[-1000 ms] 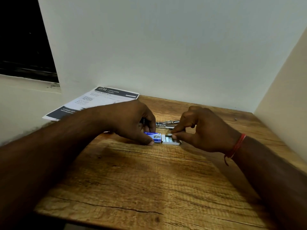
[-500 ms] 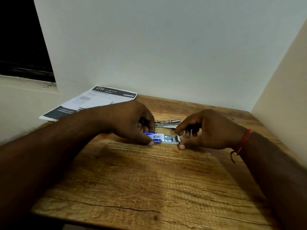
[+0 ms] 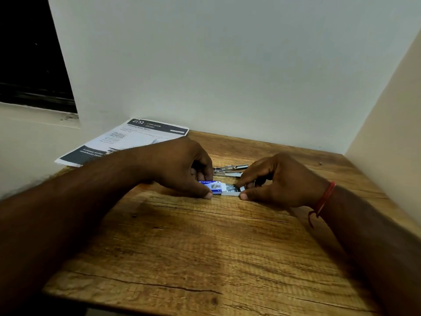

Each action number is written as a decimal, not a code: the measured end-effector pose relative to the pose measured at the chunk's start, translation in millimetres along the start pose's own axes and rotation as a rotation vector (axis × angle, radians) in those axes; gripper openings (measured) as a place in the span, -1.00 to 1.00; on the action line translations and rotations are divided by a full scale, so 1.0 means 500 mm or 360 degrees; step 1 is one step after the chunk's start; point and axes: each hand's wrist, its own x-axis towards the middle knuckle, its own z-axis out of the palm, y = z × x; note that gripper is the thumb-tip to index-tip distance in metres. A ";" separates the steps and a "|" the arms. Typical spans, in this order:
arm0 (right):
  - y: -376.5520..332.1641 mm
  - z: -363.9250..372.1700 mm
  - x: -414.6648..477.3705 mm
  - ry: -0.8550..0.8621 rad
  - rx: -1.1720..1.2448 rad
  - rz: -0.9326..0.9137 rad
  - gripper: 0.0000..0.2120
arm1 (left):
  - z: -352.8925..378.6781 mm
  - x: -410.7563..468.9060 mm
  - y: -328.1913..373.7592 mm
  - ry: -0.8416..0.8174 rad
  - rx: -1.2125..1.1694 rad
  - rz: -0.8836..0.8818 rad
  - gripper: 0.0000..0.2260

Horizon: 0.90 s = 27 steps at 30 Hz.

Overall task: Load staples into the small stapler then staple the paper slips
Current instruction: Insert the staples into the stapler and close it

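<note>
Staple box [image 3: 210, 186] in left fingers' [image 3: 206, 194] grip; right fingers [image 3: 244, 196] now lower, pinching its tray [image 3: 230, 194].

The left forearm [image 3: 68, 213] comes in from the lower left of the frame and runs up toward the centre. The left hand [image 3: 182, 167] lies knuckles up, its fingers curled down. Its thumb tip presses the near side of the blue staple box [image 3: 209, 185], and its fingers grip the far side.

The right forearm [image 3: 376, 236] enters from the lower right, with a red thread [image 3: 323, 199] tied round the wrist. The right hand [image 3: 280, 181] faces the left one, fingers bent. Its thumb and index finger pinch the end of the box's pulled-out tray [image 3: 230, 192]. The 2 hands sit close together at mid-frame but do not touch.
</note>
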 end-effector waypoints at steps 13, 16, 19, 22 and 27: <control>-0.005 0.005 0.002 0.0083 0.0084 0.0134 -0.73 | -0.003 -0.003 -0.011 -0.0007 0.0017 0.0023 -0.76; -0.007 0.006 0.001 0.0092 0.0096 0.0132 -0.72 | -0.002 -0.003 -0.012 0.0035 -0.0003 -0.0002 -0.74; -0.007 0.008 0.000 0.0102 0.0103 0.0134 -0.72 | 0.000 -0.003 -0.011 0.0058 -0.0022 -0.0008 -0.74; -0.008 0.011 -0.001 0.0104 0.0105 0.0119 -0.72 | 0.001 -0.003 -0.008 0.0048 -0.0024 0.0005 -0.74; -0.012 0.014 -0.001 0.0113 0.0125 0.0093 -0.71 | 0.003 -0.002 -0.007 0.0055 -0.0010 0.0025 -0.76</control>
